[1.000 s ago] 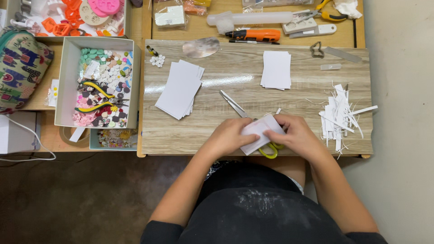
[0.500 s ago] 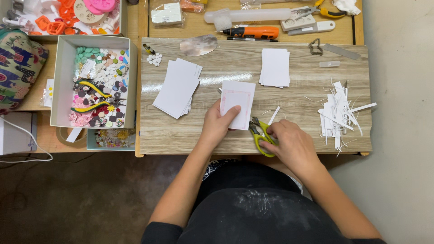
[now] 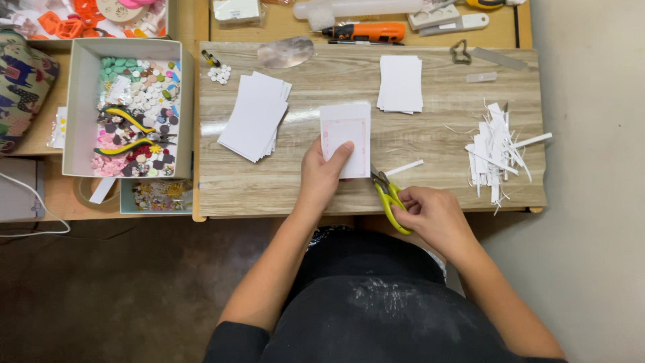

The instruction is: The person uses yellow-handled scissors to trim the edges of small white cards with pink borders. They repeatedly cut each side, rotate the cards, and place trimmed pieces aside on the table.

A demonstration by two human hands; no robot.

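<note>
One white card [image 3: 345, 138] pinned flat under left hand [image 3: 322, 171], long axis running away from body, just left of right hand [image 3: 433, 215]. Right hand closed on yellow-handled scissors [image 3: 388, 195], blades aimed at card's near right corner; right nearer to cut.

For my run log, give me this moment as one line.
left hand: holds white card | right hand: grips yellow scissors | cut strip beside blades

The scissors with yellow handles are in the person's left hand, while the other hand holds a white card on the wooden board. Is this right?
Not quite. In the head view the scissors are in the right hand; the left hand holds the white card on the wooden board.
</note>
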